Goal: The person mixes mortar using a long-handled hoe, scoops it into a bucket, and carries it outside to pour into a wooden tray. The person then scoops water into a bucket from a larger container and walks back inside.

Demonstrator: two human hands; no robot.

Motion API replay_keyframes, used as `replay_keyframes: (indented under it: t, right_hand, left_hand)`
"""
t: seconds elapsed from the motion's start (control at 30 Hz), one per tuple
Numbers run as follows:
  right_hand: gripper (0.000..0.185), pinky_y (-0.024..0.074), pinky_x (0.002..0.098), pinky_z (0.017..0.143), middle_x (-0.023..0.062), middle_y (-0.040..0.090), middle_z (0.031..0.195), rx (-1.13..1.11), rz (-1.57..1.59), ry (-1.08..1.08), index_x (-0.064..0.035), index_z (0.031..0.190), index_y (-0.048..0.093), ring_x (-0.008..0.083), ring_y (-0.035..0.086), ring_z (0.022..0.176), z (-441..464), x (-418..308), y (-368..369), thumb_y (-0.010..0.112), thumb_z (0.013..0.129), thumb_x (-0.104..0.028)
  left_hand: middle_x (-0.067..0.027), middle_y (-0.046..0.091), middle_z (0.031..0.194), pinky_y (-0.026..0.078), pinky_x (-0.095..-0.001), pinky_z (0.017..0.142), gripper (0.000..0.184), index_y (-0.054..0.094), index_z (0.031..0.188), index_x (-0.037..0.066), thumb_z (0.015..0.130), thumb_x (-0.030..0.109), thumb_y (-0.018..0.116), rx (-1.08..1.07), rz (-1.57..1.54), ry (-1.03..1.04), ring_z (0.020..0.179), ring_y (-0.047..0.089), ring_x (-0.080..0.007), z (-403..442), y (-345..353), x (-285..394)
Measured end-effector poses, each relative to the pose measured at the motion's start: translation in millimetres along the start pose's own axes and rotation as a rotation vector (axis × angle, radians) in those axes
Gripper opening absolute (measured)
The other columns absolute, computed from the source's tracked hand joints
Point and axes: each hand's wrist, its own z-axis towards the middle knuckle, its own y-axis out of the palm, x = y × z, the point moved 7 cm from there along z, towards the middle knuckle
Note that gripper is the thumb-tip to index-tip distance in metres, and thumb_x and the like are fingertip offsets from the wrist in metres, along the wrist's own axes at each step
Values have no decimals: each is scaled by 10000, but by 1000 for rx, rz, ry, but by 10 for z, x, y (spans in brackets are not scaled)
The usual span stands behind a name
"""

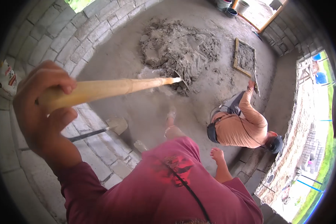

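Of the two hands, one hoe (119,87) is gripped at its handle's end by the left hand (29,99), while the right hand (217,154) is held loosely curled. The hoe's blade is set at the near edge of one mortar heap (175,44), with open floor (112,67) left between heap and block wall (63,41). Room rightward is bounded by one mortar-filled wooden frame (236,54) and one bent co-worker (239,128).

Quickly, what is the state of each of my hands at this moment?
Left hand: closed around the hoe handle.
Right hand: fingers partly curled, no object visible in it; whether open or closed cannot be told.
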Motion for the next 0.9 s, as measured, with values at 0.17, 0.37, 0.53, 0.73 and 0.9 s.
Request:
replay_keyframes:
  t: [0.17,0.37,0.53,0.73,0.9]
  right_hand:
    - [201,461,282,508,67,649,823,-4,207,68,-63,1051,651,174,631,668,862,-769,454,599,879,-154]
    - [228,487,272,523,49,657,853,-196,37,-15,-75,1067,652,153,638,699,1629,-3166,1779,583,932,-245]
    - [475,555,373,650,143,657,1002,-410,-198,49,-41,1222,548,245,667,760,1779,-5237,3236,582,936,-419]
    - [650,556,439,671,225,642,999,-382,73,407,36,1281,433,326,666,783,2082,-5995,4574,506,958,-523]
    - [622,549,428,688,195,631,947,-278,689,391,22,1233,428,322,651,810,2287,-6352,5419,417,987,-549]
  left_hand:
    - [-97,556,645,409,-294,498,596,601,777,7,741,587,730,118,77,135,543,542,-201,423,-82,-818]
    - [-52,538,632,387,-266,415,546,601,797,47,775,579,724,-19,70,154,497,537,-168,1221,-295,-1936]
    - [-6,518,696,403,-268,490,516,578,874,98,787,590,710,-259,-10,183,540,537,-132,1529,-644,-2933]
    - [-15,532,691,398,-250,494,426,594,895,92,845,505,690,-141,-14,212,558,556,-136,1916,-975,-4650]
    - [-90,598,669,420,-284,437,364,647,759,46,751,383,782,-94,-54,87,493,560,-168,2956,-966,-6296]
